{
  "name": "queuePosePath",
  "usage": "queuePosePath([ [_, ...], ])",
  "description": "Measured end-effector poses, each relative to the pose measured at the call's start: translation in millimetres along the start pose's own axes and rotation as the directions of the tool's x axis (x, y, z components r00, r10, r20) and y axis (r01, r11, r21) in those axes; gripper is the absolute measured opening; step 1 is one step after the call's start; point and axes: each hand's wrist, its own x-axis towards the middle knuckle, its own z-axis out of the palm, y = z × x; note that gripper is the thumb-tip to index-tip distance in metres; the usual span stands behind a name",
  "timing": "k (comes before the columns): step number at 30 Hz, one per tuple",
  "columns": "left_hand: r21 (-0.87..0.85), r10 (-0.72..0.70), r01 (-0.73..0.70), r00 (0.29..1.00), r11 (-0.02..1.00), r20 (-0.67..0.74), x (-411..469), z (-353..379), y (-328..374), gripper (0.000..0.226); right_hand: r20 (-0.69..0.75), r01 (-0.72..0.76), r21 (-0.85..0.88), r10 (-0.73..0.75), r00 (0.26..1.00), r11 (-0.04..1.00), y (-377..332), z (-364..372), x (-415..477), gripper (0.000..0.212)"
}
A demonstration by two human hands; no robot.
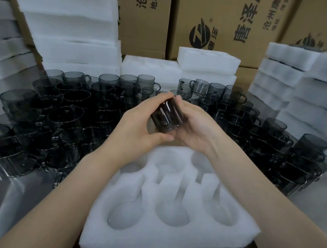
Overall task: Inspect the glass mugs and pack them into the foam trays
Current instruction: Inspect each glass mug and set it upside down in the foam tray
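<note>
Head view: both hands hold one dark smoked-glass mug (167, 116) in the air above the far edge of the foam tray (149, 242), with the left hand (139, 126) curled round its left side and base and the right hand (193, 126) wrapped round its right side, mug tilted on its side. The tray lies flat on the steel table (15, 200) just in front of the person, round pockets facing up. Loose mugs are massed left (61, 115) and right (265, 141) of the hands, with foam tray stacks (72, 28) and cardboard boxes (215, 20) behind.
</note>
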Motion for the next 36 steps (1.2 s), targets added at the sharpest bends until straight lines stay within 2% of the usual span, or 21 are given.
queuePosePath([
  [3, -0.054, 0.034, -0.034, 0.999, 0.998, -0.002, -1, 0, 2, 0.086, -0.045, 0.049, -0.035, -0.05, 0.998, 0.998, 0, 1, 1, 0.024],
  [5, -0.07, 0.051, -0.053, 0.998, 0.996, -0.023, -2, -1, 2, 0.084, -0.043, 0.033, -0.023, -0.034, 0.998, 0.999, -1, 3, 1, 0.022],
  [10, -0.07, -0.012, 0.001, 0.987, 0.998, -0.162, 0, 0, -1, 0.08, 0.039, -0.141, -0.024, 0.142, 0.989, 0.99, -2, 2, 0, 0.059],
  [12, -0.068, -0.078, 0.063, 0.965, 0.996, -0.249, 0, -1, -4, 0.076, 0.109, -0.137, -0.044, 0.141, 0.984, 0.99, -3, -1, -2, 0.065],
  [15, -0.1, -0.165, 0.139, 0.932, 0.985, -0.323, 1, -2, -8, 0.072, 0.188, -0.081, -0.071, 0.093, 0.978, 0.994, -3, -2, -5, 0.06],
  [19, -0.11, -0.196, 0.173, 0.948, 0.979, -0.25, 2, -2, -11, 0.08, 0.151, -0.032, -0.104, 0.047, 0.987, 0.994, -3, -1, -6, 0.043],
  [23, -0.122, -0.197, 0.181, 0.971, 0.976, -0.136, 2, 0, -12, 0.092, 0.088, 0.072, -0.084, -0.064, 0.994, 0.994, 0, -1, -7, 0.019],
  [27, -0.207, -0.278, 0.258, 0.957, 0.944, -0.076, 2, 0, -10, 0.108, 0.073, 0.224, -0.213, -0.214, 0.974, 0.951, 4, 0, -6, 0.024],
  [30, -0.173, -0.297, 0.276, 0.948, 0.946, -0.112, 3, 0, -11, 0.115, 0.1, 0.269, -0.232, -0.252, 0.963, 0.935, 3, 1, -7, 0.014],
  [34, -0.18, -0.262, 0.239, 0.957, 0.954, -0.122, 1, 0, -12, 0.09, 0.098, 0.257, -0.267, -0.239, 0.966, 0.929, 4, 3, -7, 0.016],
  [36, -0.098, -0.195, 0.186, 0.975, 0.978, -0.103, 0, 0, -11, 0.083, 0.087, 0.25, -0.312, -0.235, 0.968, 0.916, 5, 4, -7, 0.026],
])
